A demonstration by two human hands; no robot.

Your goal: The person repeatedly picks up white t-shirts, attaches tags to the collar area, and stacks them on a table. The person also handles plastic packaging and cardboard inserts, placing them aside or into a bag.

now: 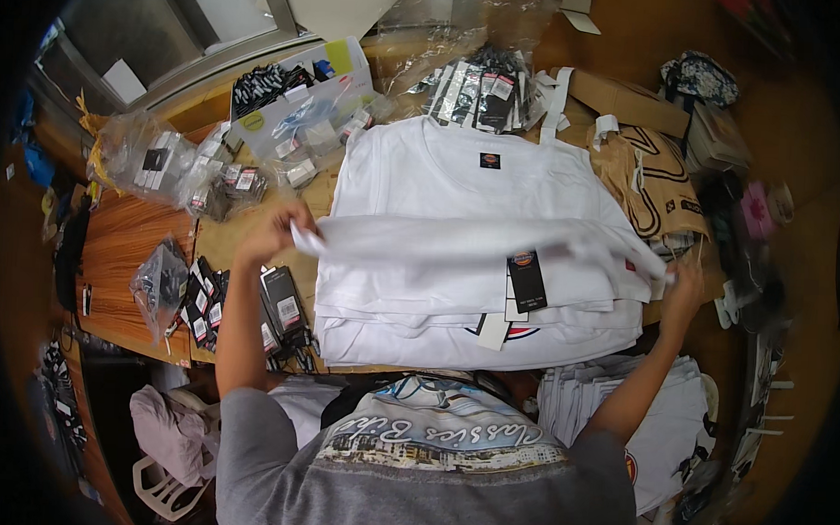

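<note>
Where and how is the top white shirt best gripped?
Probably at both ends of the blurred fold across the shirt, pinched from left and right: the cloth is wide and limp, stretching between the left hand and right hand, which hold those ends.

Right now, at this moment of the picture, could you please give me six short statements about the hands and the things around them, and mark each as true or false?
1. The left hand grips an edge of a white garment. True.
2. The right hand holds nothing. False: the right hand grips the other side of the same garment.
3. A black tag shows against the white garment. True.
4. The brown bag lies to the left of the white garment. False: the brown bag lies to its right.
5. An open white box stands farther from the person than the left hand. True.
6. The person's sleeves are red. False: the sleeves are grey.
</note>
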